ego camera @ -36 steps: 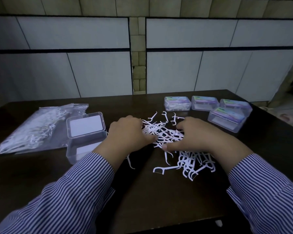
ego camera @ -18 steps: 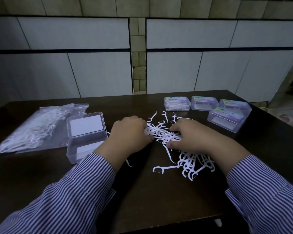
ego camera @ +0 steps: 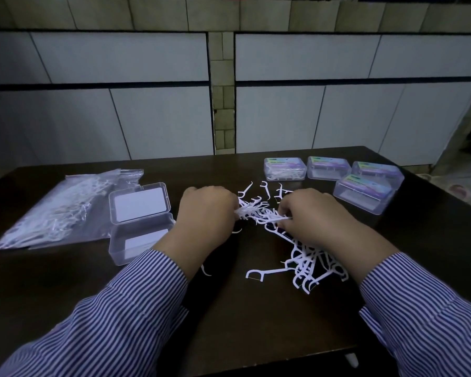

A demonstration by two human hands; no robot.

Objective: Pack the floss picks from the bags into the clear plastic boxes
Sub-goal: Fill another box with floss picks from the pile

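Floss picks (ego camera: 297, 257): a loose heap is spread on the counter (ego camera: 242, 322) between the hands, with more left in the bag (ego camera: 57, 210).
Bundle (ego camera: 252, 213): a small aligned bunch is held at its two ends, raised a little above the heap.
Left hand (ego camera: 204, 216): fingers are curled onto one end of the bundle.
Right hand (ego camera: 316, 216): fingers are pinched on the other end.
Open box (ego camera: 139, 229): stands just left of the left hand, lid back.
Advice: handles are best squared before the bunch is carried over, so that it drops in flat.
Closed boxes (ego camera: 362, 189): four are grouped at the far right.
Change: earlier the hands were lower in the heap; the bunch is now drawn together between them.
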